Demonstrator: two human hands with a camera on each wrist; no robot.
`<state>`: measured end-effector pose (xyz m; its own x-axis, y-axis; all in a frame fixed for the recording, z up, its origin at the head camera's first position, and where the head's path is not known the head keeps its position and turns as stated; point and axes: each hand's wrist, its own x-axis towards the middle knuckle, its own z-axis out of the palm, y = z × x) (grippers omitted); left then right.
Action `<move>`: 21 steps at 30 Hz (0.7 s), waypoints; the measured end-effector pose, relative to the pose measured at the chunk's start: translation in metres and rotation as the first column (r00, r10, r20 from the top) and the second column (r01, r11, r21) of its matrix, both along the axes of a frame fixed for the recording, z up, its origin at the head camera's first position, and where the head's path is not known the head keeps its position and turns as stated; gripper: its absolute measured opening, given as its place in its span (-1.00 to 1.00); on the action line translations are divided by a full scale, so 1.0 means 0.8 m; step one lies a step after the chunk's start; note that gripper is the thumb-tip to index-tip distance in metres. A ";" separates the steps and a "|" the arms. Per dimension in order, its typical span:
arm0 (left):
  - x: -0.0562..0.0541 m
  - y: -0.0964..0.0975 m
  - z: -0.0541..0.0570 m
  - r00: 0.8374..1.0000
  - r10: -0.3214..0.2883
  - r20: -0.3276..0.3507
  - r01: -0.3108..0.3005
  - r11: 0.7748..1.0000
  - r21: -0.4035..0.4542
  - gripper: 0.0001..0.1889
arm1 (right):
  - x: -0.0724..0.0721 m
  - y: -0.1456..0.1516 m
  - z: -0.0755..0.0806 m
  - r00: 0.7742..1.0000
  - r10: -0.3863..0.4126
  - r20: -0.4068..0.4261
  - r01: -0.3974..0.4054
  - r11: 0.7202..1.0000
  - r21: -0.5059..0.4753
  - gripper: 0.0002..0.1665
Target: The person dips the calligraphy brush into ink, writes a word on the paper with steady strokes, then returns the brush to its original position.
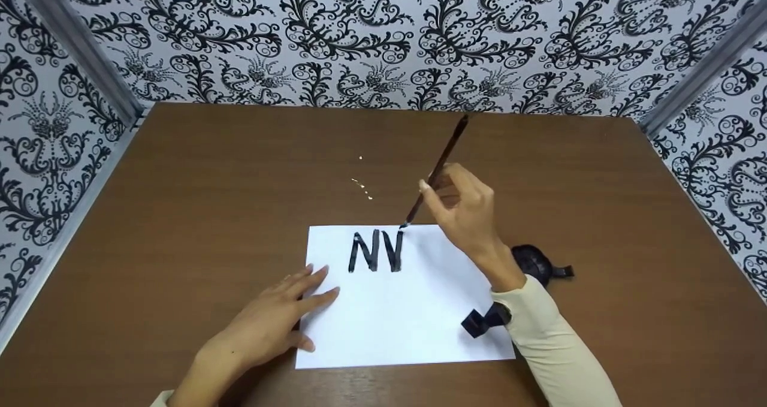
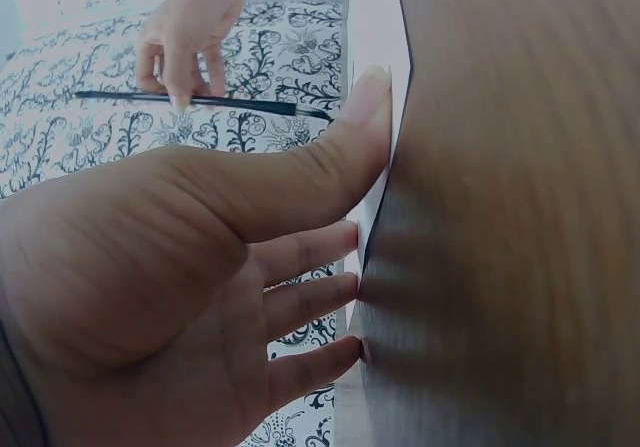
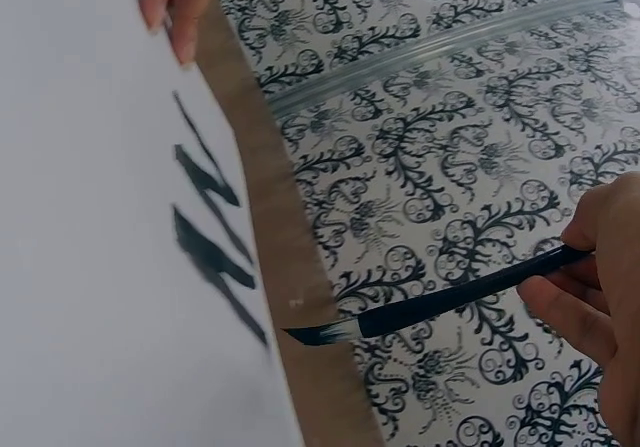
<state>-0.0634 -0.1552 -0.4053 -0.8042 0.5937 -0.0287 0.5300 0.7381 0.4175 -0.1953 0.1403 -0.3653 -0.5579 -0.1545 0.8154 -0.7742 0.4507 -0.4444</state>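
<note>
My right hand point(image 1: 470, 212) pinches a dark-handled paintbrush point(image 1: 450, 146) between thumb and fingers. Its handle slants up and away, and the black-wetted bristles point(image 3: 318, 334) hang close by the paper's far edge. On the white sheet of paper point(image 1: 395, 323), thick black strokes form an N point(image 1: 364, 252) and, beside it, a V-like shape point(image 1: 392, 252). With fingers spread, my left hand point(image 1: 263, 320) rests on the sheet's left side. Seen from the left wrist, the thumb point(image 2: 340, 162) lies on the paper near its edge.
Beyond my right wrist sits a black round object point(image 1: 532, 263) with a short handle, partly hidden by the arm. A black strap point(image 1: 479, 322) sticks out over the paper. Small light specks point(image 1: 362, 187) mark the brown table point(image 1: 210, 173). Patterned walls point(image 1: 383, 35) enclose it.
</note>
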 end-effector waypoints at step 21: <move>0.000 -0.001 -0.001 1.000 0.002 -0.007 -0.002 1.000 0.024 -0.18 | 0.026 0.047 -0.002 1.000 -0.030 0.006 0.030 0.998 -0.064 -0.86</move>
<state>-0.0633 -0.1560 -0.4065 -0.8054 0.5926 -0.0088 0.5315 0.7288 0.4317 -0.1745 0.1780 -0.3669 -0.5655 -0.0853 0.8204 -0.7585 0.4443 -0.4767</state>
